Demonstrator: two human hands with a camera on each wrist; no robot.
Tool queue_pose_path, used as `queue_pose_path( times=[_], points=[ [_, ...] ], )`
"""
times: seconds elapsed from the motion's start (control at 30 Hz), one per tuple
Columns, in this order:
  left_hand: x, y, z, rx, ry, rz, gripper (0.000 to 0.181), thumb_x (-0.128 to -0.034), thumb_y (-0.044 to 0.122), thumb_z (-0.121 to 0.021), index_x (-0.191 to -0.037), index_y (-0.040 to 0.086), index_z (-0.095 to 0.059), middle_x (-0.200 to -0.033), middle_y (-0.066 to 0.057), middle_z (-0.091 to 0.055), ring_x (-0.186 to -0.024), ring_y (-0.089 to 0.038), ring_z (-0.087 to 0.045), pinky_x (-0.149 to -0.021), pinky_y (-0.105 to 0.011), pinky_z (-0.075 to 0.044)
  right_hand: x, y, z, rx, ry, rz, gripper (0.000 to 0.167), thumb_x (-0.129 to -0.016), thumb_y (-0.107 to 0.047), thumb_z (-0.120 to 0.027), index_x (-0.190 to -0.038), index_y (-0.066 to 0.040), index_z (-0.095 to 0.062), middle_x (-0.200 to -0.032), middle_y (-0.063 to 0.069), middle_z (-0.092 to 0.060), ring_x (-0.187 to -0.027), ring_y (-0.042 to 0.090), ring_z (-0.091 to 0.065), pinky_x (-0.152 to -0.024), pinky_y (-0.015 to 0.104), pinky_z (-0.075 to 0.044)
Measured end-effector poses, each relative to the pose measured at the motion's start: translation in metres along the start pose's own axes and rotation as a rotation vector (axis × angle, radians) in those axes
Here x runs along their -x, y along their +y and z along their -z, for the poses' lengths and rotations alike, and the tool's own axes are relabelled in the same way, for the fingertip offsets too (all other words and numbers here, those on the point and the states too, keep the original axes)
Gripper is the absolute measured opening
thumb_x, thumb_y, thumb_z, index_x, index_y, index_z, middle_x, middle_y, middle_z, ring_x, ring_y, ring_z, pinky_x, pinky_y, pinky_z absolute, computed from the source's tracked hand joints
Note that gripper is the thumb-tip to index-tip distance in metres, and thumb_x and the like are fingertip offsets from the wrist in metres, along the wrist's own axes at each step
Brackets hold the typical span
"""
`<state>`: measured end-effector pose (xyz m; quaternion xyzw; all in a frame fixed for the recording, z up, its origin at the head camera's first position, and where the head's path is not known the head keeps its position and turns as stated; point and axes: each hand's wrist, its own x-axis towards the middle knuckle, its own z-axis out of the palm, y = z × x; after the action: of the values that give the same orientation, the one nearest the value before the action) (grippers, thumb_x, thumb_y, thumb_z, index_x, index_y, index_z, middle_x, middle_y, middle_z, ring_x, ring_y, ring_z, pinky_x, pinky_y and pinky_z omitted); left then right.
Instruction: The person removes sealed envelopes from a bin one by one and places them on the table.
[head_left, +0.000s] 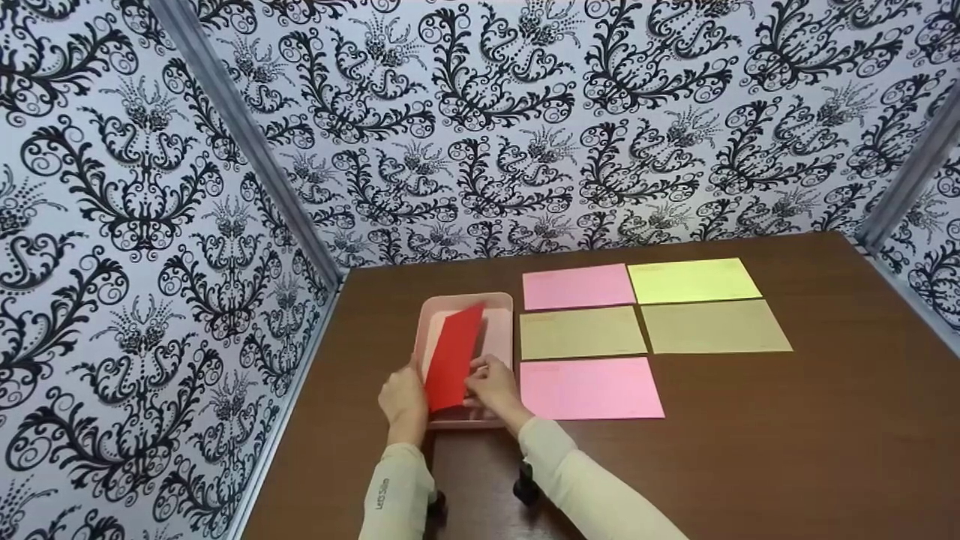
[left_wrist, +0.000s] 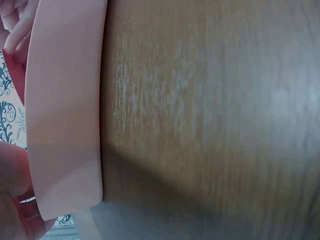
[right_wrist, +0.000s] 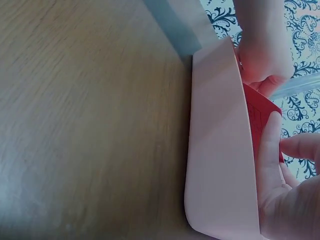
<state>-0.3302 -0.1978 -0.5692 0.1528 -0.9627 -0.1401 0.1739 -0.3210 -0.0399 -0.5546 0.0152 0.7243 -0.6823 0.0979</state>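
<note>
A red envelope (head_left: 454,358) stands tilted inside a shallow pink tray (head_left: 501,301). My right hand (head_left: 491,386) pinches the envelope's right edge between thumb and fingers, as the right wrist view shows from the tray's near side. At the tray's left wall is my left hand (head_left: 405,394), gripping that side near the front corner; its thumb lies close to the envelope's lower left. In the left wrist view the near tray wall (left_wrist: 65,110) hides most of the envelope. A paler strip shows beside the envelope in the tray; what it is I cannot tell.
Right of the tray, flat envelopes lie in rows on the brown table (head_left: 750,450): a far pink one (head_left: 577,287), a yellow one (head_left: 694,280), two tan ones (head_left: 581,332) and a near pink one (head_left: 592,388). Patterned walls (head_left: 525,150) stand behind and at the sides.
</note>
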Motion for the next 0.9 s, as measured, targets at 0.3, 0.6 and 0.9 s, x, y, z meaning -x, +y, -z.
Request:
queue_pose_path(
  times=[0.3, 0.6, 0.9],
  points=[
    [0.0, 0.002, 0.002, 0.004, 0.0, 0.015, 0.035, -0.1001, 0.017, -0.051, -0.083, -0.003, -0.074, -0.081, -0.026, -0.073, -0.074, -0.043, -0.072, -0.06, -0.055, -0.056, 0.002, -0.005, 0.004, -0.051, -0.004, 0.027, 0.032, -0.085, 0.007, -0.059, -0.116, 0.006, -0.055, -0.089, 0.008, -0.059, -0.063, 0.012, -0.062, -0.059, 0.031, -0.06],
    [0.001, 0.006, 0.005, -0.001, 0.012, 0.018, 0.04, -0.102, 0.02, -0.05, -0.082, -0.004, -0.075, -0.079, -0.026, -0.073, -0.072, -0.043, -0.072, -0.058, -0.054, -0.055, 0.004, -0.011, 0.014, -0.035, -0.003, 0.037, 0.03, -0.088, 0.005, -0.059, -0.118, 0.004, -0.054, -0.09, 0.009, -0.062, -0.066, 0.013, -0.062, -0.063, 0.033, -0.061],
    [0.005, 0.006, 0.005, -0.043, 0.006, -0.004, 0.017, -0.0908, 0.015, -0.068, -0.089, -0.001, -0.075, -0.078, -0.024, -0.073, -0.07, -0.042, -0.071, -0.056, -0.053, -0.055, 0.011, -0.017, 0.029, -0.07, -0.012, 0.08, 0.032, -0.088, 0.005, -0.059, -0.119, 0.008, -0.054, -0.091, 0.012, -0.064, -0.067, 0.013, -0.061, -0.067, 0.039, -0.061]
  ],
)
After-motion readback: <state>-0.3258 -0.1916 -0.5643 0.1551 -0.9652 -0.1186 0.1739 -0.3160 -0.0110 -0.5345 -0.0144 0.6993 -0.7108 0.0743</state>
